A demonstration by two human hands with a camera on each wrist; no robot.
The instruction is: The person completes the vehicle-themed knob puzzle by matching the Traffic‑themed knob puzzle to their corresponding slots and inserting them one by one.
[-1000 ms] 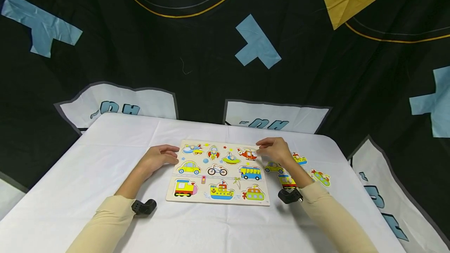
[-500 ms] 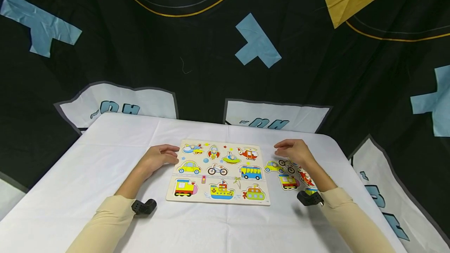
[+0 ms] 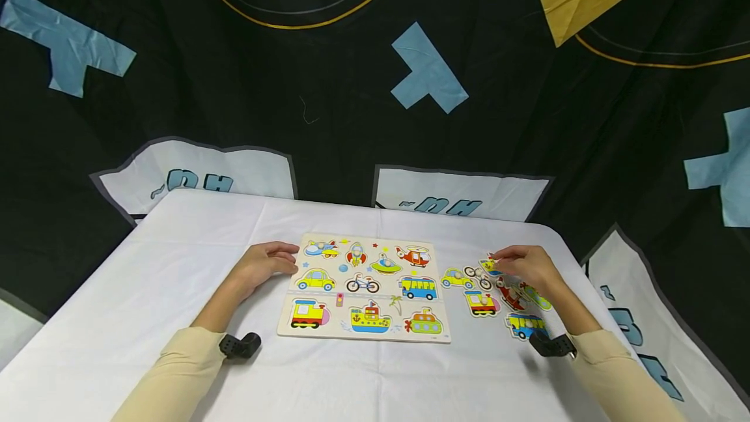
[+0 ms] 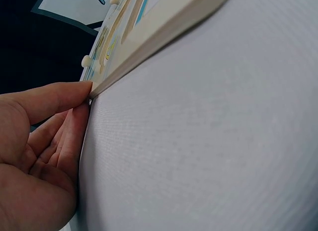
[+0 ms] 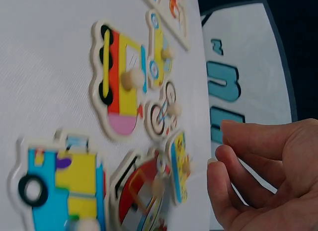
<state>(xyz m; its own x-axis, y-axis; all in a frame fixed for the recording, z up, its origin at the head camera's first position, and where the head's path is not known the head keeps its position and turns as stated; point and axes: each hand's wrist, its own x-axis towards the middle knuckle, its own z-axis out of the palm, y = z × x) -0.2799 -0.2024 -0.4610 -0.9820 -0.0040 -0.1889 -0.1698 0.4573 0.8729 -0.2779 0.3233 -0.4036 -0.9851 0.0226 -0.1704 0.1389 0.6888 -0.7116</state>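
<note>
My left hand (image 3: pixel 265 266) stays at the left edge of a wooden puzzle board (image 3: pixel 336 314), its fingertips touching the edge, as the left wrist view shows. Pictures of vehicles cover the board. Over the loose pieces hovers my right hand (image 3: pixel 530 267), fingers loosely bent with nothing between them. Closest to its fingertips is the boat piece (image 5: pixel 180 166), partly hidden by the hand in the head view. Around it lie a car piece (image 3: pixel 456 278), a bicycle piece (image 3: pixel 478 278), a train piece (image 3: pixel 482 303), a helicopter piece (image 5: pixel 141 186), a bus piece (image 3: pixel 525 326) and a submarine piece (image 3: pixel 537 297).
A white cloth (image 3: pixel 234 383) covers the table. Small round knobs stand up from the pieces, such as the train's knob (image 5: pixel 132 79). Behind the table hangs a black curtain (image 3: pixel 328 70) with blue and yellow patches.
My right hand has moved right from the board's upper right corner to above the loose pieces, uncovering the car, bicycle and train pieces. The left hand has kept its place.
</note>
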